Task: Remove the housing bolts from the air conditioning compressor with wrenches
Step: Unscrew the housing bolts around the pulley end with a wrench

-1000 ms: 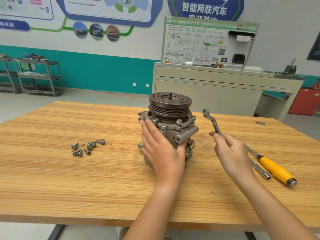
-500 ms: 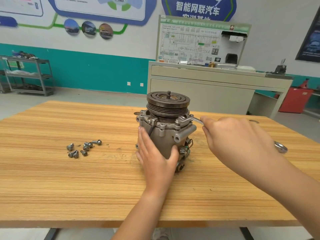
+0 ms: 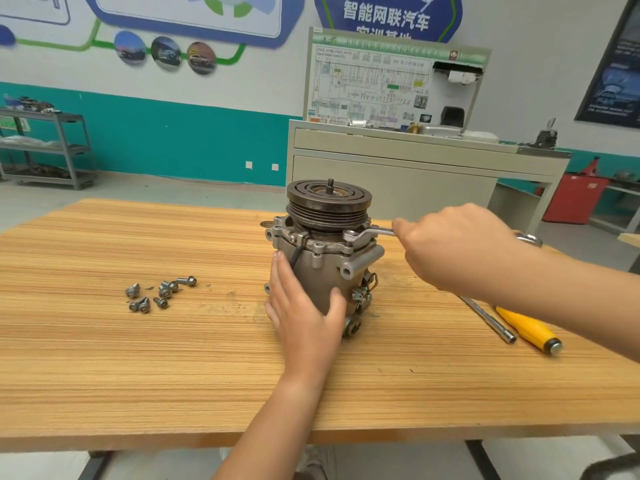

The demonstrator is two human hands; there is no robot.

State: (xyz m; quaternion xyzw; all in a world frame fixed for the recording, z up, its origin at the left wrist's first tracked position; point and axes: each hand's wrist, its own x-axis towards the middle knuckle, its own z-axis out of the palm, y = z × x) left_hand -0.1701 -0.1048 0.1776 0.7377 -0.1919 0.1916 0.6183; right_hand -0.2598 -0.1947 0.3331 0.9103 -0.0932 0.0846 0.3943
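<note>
**Wrench set on the compressor flange**

On the wooden table (image 3: 138, 375) the compressor (image 3: 322, 268) stands upright, pulley on top. The left hand (image 3: 304, 317) presses flat against its housing with the fingers straight. The right hand (image 3: 453, 251) is curled around the wrench (image 3: 367, 233), whose ring end sits on the upper flange. Loose bolts (image 3: 161, 294) lie in a cluster well to the left.

Blue wall sign (image 3: 388, 15) above the beige cabinet (image 3: 391, 174): white Chinese "智能网联汽车", with a second line beneath cut off by the board. Wiring-diagram board (image 3: 374, 88) standing on the cabinet: "HV" is readable near the top, the green header strip and all finer print are too blurred. Dark poster (image 3: 620, 81) right of the cabinet: text unreadable.
</note>
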